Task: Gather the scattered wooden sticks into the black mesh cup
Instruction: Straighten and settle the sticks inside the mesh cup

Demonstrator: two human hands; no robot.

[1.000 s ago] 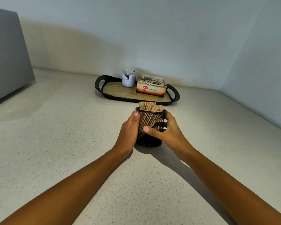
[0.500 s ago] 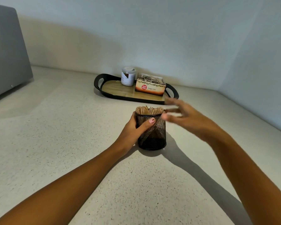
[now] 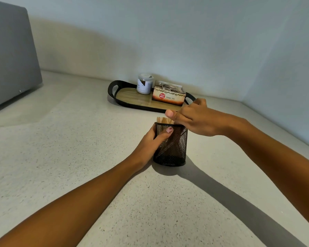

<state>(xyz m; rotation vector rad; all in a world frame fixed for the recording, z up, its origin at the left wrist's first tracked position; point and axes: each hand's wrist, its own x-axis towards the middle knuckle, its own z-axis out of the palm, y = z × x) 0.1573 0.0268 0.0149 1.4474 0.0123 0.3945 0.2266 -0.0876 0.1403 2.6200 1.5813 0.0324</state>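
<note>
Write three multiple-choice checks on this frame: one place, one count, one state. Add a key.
1. Where is the tea box?
A) on the tray, right of the jar
B) on a shelf
C) in a drawer

2. How many things stand on the tray?
A) one
B) two
C) four

3. The black mesh cup is:
A) lying on its side
B) upright, gripped by the left hand
C) upside down

Key:
1A, the box sits on the tray's wooden floor beside the jar.
2B, only jar and box are there.
3B, the rim faces up, sticks poke out, and the thumb lies across its wall.
</note>
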